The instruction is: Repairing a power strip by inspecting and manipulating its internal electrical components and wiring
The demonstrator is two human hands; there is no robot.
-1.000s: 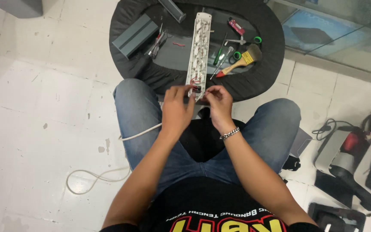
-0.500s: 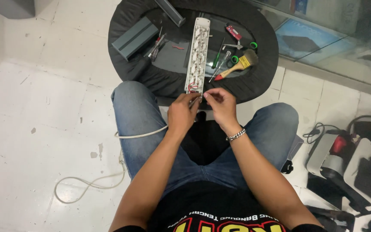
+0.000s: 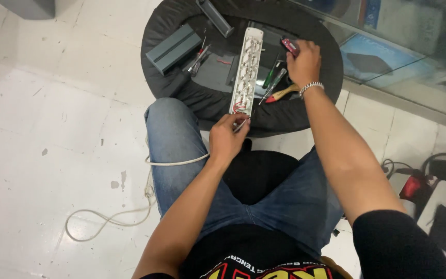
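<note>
The person sat over a round black tray (image 3: 171, 31) that rested on the white tiled floor (image 3: 52, 129) in front of their knees. An opened white power strip (image 3: 246, 70) lay along the middle of the tray, its inner metal contacts facing up and its near end reaching the tray's near edge. The left hand (image 3: 227, 138) was at that near end, its fingers (image 3: 236, 124) pinched together on a thin metal piece that touched the strip's end by the red wires. The strip's white cable (image 3: 130, 209) ran from under that hand over the left thigh and looped on the floor.

The right hand (image 3: 303, 63) reached to the right side of the tray, palm down, its fingers curled over a small red tool (image 3: 290, 46); whether they had clamped on it could not be told. A silver bracelet (image 3: 311, 87) circled that wrist. Just left of this hand lay a green-handled screwdriver (image 3: 270, 77), and a wooden-handled brush (image 3: 281, 93) lay just below it. A grey box (image 3: 174, 48) sat at the tray's left side, with pliers (image 3: 198, 58) between it and the strip. A red-and-black power tool (image 3: 419, 183) lay on the floor, well apart to the right.
</note>
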